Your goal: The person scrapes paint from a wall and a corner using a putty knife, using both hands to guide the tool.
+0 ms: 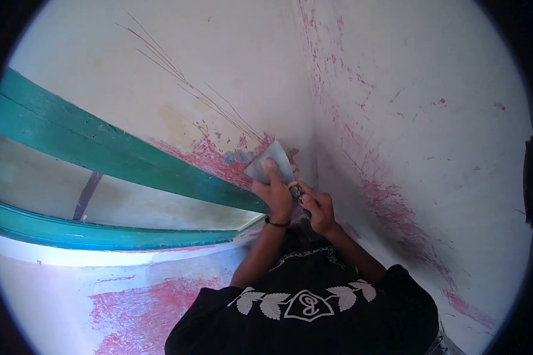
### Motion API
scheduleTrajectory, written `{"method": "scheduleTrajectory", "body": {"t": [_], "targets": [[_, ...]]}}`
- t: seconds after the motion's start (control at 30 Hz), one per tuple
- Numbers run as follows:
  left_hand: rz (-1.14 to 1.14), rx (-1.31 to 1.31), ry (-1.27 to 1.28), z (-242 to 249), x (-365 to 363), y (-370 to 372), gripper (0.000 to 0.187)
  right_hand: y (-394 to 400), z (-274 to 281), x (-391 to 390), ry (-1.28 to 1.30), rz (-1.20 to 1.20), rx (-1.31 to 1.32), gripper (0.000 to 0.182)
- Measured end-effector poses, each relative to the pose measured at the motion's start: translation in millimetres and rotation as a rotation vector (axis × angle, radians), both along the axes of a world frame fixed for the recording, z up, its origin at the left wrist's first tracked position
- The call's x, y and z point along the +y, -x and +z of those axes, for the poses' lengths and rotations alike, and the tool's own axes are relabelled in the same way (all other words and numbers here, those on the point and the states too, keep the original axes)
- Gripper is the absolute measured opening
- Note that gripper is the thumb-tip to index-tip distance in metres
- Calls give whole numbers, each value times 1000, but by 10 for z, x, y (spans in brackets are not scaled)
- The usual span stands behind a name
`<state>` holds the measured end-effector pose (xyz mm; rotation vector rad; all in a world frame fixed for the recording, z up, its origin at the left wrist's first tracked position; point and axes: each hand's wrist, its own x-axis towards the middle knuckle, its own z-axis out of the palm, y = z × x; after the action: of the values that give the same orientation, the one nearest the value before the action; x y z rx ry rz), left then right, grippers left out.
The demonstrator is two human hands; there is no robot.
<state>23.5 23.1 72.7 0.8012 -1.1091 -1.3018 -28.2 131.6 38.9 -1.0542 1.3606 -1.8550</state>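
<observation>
A wide metal scraper (270, 161) lies with its blade against the white wall (249, 71), by the corner above the green frame. My right hand (318, 212) is closed round the dark handle of the scraper, below the blade. My left hand (273, 194), with a dark bracelet at the wrist, presses on the blade, its thumb or a finger lying along the metal. Pink scraped patches (207, 155) and thin scratch lines mark the wall beside the blade.
A green wooden frame (124, 154) runs from the upper left toward the hands, with a lower green rail (100, 235) beneath it. The right-hand wall (432, 148) carries reddish scraped streaks. Another pink patch (154, 307) shows at the lower left.
</observation>
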Motion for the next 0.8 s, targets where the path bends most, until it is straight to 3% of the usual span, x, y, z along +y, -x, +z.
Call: {"method": "scheduleTrajectory", "body": {"t": [0.07, 0.13, 0.57, 0.8], "targets": [[17, -6, -14, -76, -49, 23, 35, 3, -59, 15, 17, -25, 74, 46], [-41, 2, -146, 129, 65, -23, 36, -8, -46, 10, -12, 19, -28, 42], [-105, 69, -69, 304, 27, 15, 33, -80, 92, -101, 142, -76, -44, 40], [-71, 39, -23, 199, 30, -25, 32, -93, -67, -26, 17, -20, -9, 44]]}}
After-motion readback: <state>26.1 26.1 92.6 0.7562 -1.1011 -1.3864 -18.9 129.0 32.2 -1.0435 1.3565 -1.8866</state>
